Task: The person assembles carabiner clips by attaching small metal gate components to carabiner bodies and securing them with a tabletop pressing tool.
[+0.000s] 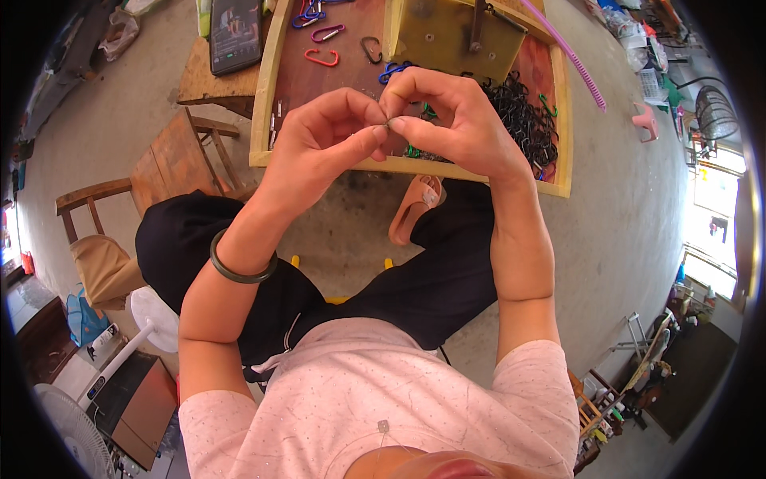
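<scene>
My left hand [325, 137] and my right hand [456, 120] meet fingertip to fingertip above the near edge of a wooden tray [335, 104]. Both are closed in a pinch on something small and dark between the thumbs and forefingers, too tiny to make out. Loose carabiners lie beyond my left hand: a red one [321, 58], a purple one [328, 33] and a dark one [371, 50]. Partly behind my right fingers is a blue carabiner [394, 72]. To the right of my right hand sits a pile of black carabiner parts [527, 112], with a few green pieces among them.
A metal plate fixture [447, 40] stands at the tray's far side. A phone [236, 36] rests on a wooden stool [211, 84] to the left. Nearby are a wooden chair [163, 164] and, lower left, a fan [72, 431]. A purple coil [586, 76] hangs past the tray's right rim.
</scene>
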Tool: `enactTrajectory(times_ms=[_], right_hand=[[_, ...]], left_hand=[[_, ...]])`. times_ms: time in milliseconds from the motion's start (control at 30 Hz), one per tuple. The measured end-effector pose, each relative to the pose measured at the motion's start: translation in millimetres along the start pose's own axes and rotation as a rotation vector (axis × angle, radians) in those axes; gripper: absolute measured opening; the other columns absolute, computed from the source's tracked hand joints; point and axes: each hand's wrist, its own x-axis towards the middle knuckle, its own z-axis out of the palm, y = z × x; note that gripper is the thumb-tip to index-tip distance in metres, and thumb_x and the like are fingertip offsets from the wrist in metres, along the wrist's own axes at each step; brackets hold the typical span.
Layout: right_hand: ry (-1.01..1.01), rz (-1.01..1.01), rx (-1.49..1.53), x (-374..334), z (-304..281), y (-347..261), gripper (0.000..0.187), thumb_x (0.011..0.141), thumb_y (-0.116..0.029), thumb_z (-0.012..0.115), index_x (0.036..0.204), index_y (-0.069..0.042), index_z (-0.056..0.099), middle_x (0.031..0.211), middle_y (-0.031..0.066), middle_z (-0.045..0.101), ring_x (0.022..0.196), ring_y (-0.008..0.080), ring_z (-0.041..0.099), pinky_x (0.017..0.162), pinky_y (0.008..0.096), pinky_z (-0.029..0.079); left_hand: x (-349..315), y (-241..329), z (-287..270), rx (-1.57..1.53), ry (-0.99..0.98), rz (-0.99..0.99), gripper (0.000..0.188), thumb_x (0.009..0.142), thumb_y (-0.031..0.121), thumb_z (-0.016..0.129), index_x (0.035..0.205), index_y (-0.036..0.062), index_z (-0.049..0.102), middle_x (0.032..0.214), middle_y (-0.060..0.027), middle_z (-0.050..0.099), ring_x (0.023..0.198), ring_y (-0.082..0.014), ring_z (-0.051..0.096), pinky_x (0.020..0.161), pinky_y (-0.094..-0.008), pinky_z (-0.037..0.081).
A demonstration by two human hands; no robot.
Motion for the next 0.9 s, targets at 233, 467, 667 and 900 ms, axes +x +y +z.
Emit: enactTrajectory(times_ms=[233,467,667,900], right_hand=[[0.043,0.020,-0.017,0.8,11.6,-5.4,0.008,0.092,-0.005,0.066,0.098,-0.001,0.065,0.090,0.0009,0.063,0.084,0.0093,0.058,0.085,0.0260,0.048],[0.272,-0.118,-1.032,-0.7,16.4,35.6,0.009,0.085,-0.014,0.073,0.087,-0.007,0.068,0.083,0.0065,0.066,0.081,0.0298,0.065,0.079,0.0413,0.050],[0.173,-0.093,-1.433,5.2,38.8,29.9,0.005,0.080,-0.013,0.072,0.082,-0.009,0.070,0.082,0.0048,0.065,0.084,0.0235,0.065,0.080,0.0370,0.049],[0.204,-0.108,-1.606,20.7,56.9,30.3,0.002,0.073,-0.012,0.071,0.071,-0.010,0.071,0.074,0.0055,0.067,0.080,0.0218,0.067,0.077,0.0350,0.045]], left_hand=[[-1.1,2.0,3.5,0.016,0.136,-0.018,0.005,0.095,0.003,0.064,0.098,0.0013,0.060,0.090,-0.0003,0.065,0.081,-0.0071,0.064,0.075,-0.0231,0.052],[2.5,4.7,-0.5,0.131,0.294,0.024,0.005,0.091,0.002,0.064,0.090,0.0039,0.059,0.079,0.0034,0.061,0.074,-0.0040,0.059,0.069,-0.0204,0.046],[-0.4,5.2,-3.2,0.127,0.300,0.051,0.005,0.091,0.003,0.064,0.090,0.0044,0.060,0.079,0.0042,0.061,0.075,-0.0030,0.058,0.068,-0.0197,0.046],[-1.6,4.5,-2.2,0.161,0.293,0.091,0.006,0.090,0.000,0.065,0.092,0.0029,0.059,0.084,0.0034,0.062,0.076,-0.0029,0.058,0.070,-0.0203,0.048]])
